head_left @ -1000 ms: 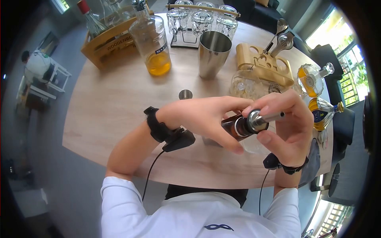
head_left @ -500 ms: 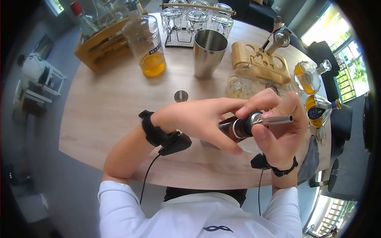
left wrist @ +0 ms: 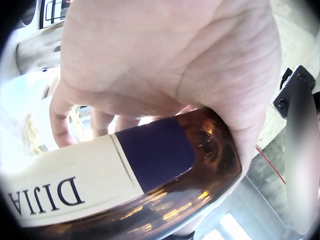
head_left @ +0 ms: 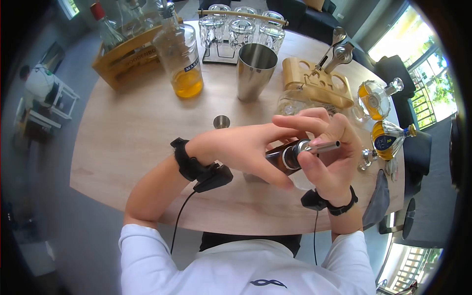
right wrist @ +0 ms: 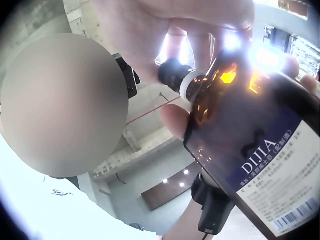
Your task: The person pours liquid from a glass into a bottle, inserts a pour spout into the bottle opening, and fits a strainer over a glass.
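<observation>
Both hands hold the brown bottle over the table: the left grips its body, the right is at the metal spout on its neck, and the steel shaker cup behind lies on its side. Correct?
Not quite. The head view shows the steel shaker cup standing upright, mouth up. The rest holds: the left hand grips the brown bottle and the right hand is at the metal spout.

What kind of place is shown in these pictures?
Probably a home or lounge bar table set up for mixing drinks: a metal shaker tin, a rack of glasses and a wooden holder of bar tools stand on it.
</observation>
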Motion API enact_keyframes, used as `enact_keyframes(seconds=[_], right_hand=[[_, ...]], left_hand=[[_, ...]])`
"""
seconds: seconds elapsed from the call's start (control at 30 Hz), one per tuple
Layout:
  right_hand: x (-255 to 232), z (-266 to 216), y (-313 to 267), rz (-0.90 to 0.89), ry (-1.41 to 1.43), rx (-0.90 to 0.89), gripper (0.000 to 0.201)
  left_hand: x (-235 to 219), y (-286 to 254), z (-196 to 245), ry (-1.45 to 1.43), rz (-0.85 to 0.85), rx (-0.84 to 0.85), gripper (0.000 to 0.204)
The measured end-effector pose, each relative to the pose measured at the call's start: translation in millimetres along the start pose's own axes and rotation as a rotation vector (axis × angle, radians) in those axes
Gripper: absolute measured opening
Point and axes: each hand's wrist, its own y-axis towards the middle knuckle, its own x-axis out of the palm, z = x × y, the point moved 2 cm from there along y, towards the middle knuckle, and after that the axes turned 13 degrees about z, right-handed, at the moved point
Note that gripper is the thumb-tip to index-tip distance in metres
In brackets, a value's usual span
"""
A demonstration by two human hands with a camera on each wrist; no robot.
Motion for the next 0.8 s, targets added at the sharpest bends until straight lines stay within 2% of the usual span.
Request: enact_keyframes(seconds=[0.13, 0.2, 0.23, 0.27, 0.3, 0.37, 0.4, 0.43, 0.47, 0.53, 0.57, 0.6, 0.67, 0.7, 0.73, 0.77, 0.8], right_hand=[[-2, -10, 6, -0.037, 0.004, 0.076, 0.032], [-5, -17, 7, -0.053, -0.018, 0.087, 0.029], [-7, -19, 7, -0.062, -0.032, 0.13, 0.026], [-12, -20, 7, -0.069, -0.049, 0.17, 0.025], [-22, -19, 7, -0.14, -0.098, 0.138, 0.036], [-31, -35, 6, -0.115, -0.13, 0.132, 0.042], [-36, -42, 6, -0.091, -0.172, 0.142, 0.048], [-43, -45, 4, -0.092, -0.223, 0.065, 0.054], [-51, -47, 0, -0.091, -0.21, 0.063, 0.054], [-72, -48, -9, -0.003, -0.32, 0.053, 0.052], [-81, -45, -11, 0.023, -0.332, 0.046, 0.043], [-91, -40, -13, 0.036, -0.325, 0.058, 0.043], [-113, -26, -17, 0.09, -0.4, 0.097, 0.034], [-124, -15, -20, 0.117, -0.408, 0.131, 0.026], [-141, -1, -25, 0.13, -0.408, 0.137, 0.026], [-160, 18, -31, 0.143, -0.407, 0.202, 0.024], [-175, 32, -37, 0.153, -0.402, 0.267, 0.023]], left_hand=[[-1, 0, -8, 0.016, 0.041, 0.078, 0.098], [-4, -5, -7, 0.155, -0.007, 0.252, 0.098], [-5, -8, -2, 0.158, -0.084, 0.165, 0.107], [-5, -10, 0, 0.178, -0.075, 0.162, 0.107], [-4, -9, -3, 0.234, -0.039, 0.173, 0.106], [-1, -15, -6, 0.302, 0.001, 0.18, 0.105], [0, -21, -7, 0.331, 0.072, 0.192, 0.104], [3, -28, -7, 0.357, 0.142, 0.203, 0.103], [7, -37, -5, 0.366, 0.147, 0.194, 0.103], [14, -60, 2, 0.378, 0.299, 0.149, 0.099], [17, -71, 3, 0.356, 0.347, 0.1, 0.103], [21, -83, 1, 0.359, 0.335, 0.085, 0.103], [23, -107, -4, 0.343, 0.541, 0.04, 0.111], [24, -118, -8, 0.348, 0.528, 0.033, 0.111], [23, -129, -12, 0.37, 0.626, 0.054, 0.111], [21, -138, -14, 0.393, 0.725, 0.075, 0.11], [20, -145, -14, 0.397, 0.718, 0.07, 0.11]])
